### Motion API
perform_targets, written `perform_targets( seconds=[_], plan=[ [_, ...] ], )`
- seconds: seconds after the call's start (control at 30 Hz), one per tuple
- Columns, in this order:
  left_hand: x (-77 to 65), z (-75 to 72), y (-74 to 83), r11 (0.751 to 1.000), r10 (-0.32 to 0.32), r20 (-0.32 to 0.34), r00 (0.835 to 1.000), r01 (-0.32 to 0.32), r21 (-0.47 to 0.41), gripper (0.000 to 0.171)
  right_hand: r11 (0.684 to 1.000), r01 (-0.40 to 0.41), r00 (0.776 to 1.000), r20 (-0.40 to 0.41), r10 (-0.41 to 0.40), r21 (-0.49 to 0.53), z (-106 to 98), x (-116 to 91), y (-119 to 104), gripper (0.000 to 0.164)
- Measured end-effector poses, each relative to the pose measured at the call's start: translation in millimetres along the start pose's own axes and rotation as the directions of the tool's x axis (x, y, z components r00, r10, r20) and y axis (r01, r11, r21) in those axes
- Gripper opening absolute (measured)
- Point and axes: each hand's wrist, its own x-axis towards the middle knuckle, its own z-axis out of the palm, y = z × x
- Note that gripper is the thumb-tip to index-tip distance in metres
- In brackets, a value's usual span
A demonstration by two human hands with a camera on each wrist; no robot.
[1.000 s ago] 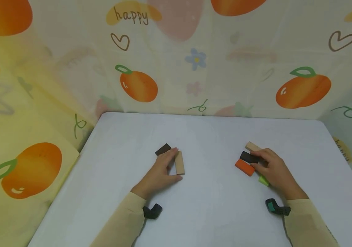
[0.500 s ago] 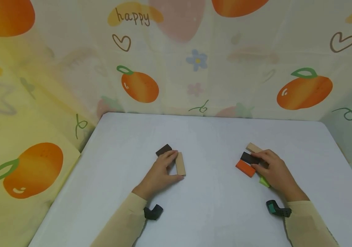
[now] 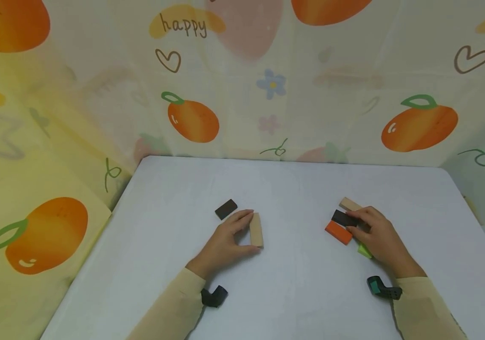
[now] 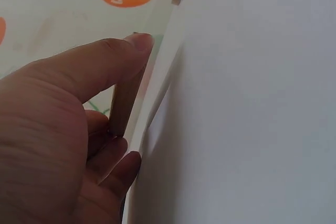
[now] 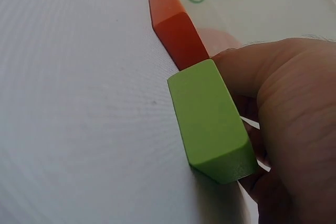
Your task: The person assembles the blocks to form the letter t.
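Note:
My left hand (image 3: pixel 221 243) pinches a pale wooden block (image 3: pixel 256 230) by its two ends, thumb at the near end and fingers at the far end. In the left wrist view this block (image 4: pixel 126 100) spans from thumb to fingers. A dark brown block (image 3: pixel 226 209) lies just beyond that hand. My right hand (image 3: pixel 380 238) has its thumb and index finger on either side of a black block (image 3: pixel 341 217). Around it lie an orange block (image 3: pixel 338 233), a second pale block (image 3: pixel 349 204) and a green block (image 5: pixel 212 124). The right hand partly covers the black, pale and green blocks.
The blocks are on a white table (image 3: pixel 293 283). A curtain (image 3: pixel 323 85) printed with oranges hangs behind it and along the left side. Black wrist devices are worn on the left sleeve (image 3: pixel 170 302) and the right sleeve (image 3: pixel 425 307).
My left hand has shifted a little right and nearer with the pale block, moving away from the dark brown block, which now shows whole. The right hand and its blocks have stayed put.

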Motion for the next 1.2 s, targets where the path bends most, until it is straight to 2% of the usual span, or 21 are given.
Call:
perform_targets(
  seconds=[0.2,0.5,0.8,1.03,1.2],
  plan=[
    [1.0,10.9,10.3,0.999,0.032,0.053,0.998,-0.031,-0.025,0.094,1.000,-0.002,1.000,0.007,0.002,-0.003,-0.7,0.1,-0.8,0.041],
    [1.7,27.7,23.3,0.998,0.066,0.147,0.987,-0.065,-0.012,0.094,1.000,0.003,1.000,0.005,-0.003,-0.010,-1.3,0.8,-1.7,0.041],
    [1.1,36.6,29.3,0.991,0.066,0.200,0.978,-0.088,0.102,0.093,1.000,0.013,1.000,-0.010,-0.013,-0.001,-1.8,1.3,-4.3,0.040],
    [0.2,35.7,27.9,0.982,0.098,0.213,0.972,-0.129,0.138,0.094,0.995,0.096,0.993,-0.070,-0.093,0.040,-1.0,2.3,-10.5,0.038],
    [-0.8,32.0,22.1,0.983,0.098,0.226,0.969,-0.130,0.131,0.093,0.977,0.199,0.974,-0.121,-0.190,0.071,3.5,5.6,-17.5,0.042]
  ],
)
